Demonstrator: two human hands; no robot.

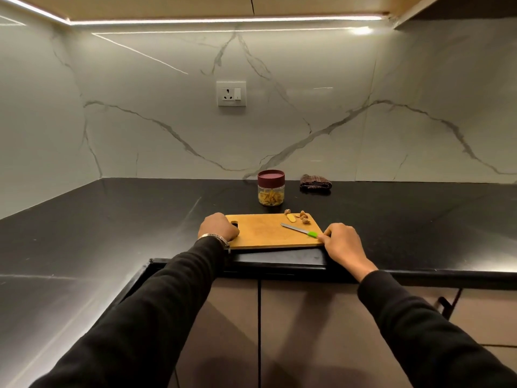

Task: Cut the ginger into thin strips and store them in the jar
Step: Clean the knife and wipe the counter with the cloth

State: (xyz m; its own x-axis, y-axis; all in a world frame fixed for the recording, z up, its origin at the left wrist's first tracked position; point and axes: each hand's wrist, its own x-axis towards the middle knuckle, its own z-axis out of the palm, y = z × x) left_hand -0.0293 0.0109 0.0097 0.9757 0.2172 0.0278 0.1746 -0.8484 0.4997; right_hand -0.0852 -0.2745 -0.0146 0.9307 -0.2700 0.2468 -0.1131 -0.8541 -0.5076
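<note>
A glossy black stone bench (112, 219) meets a white marble-veined wall (307, 121) with a white socket (231, 93), lit from under the cupboards. The left hand (218, 228) closes its grip on the rectangular wooden cutting board (265, 233); the right hand (342, 242) pinches the opposite corner. Ginger scraps (299, 215) and a green-handled knife (299, 230) lie on the board. Behind stands the maroon-lidded clear jar (270, 191) holding ginger strips, beside a folded dark cloth (315, 182).

White marble wall (307, 107), wall socket (231, 93), black countertop (112, 214), under-cabinet light strip (223, 21)
</note>
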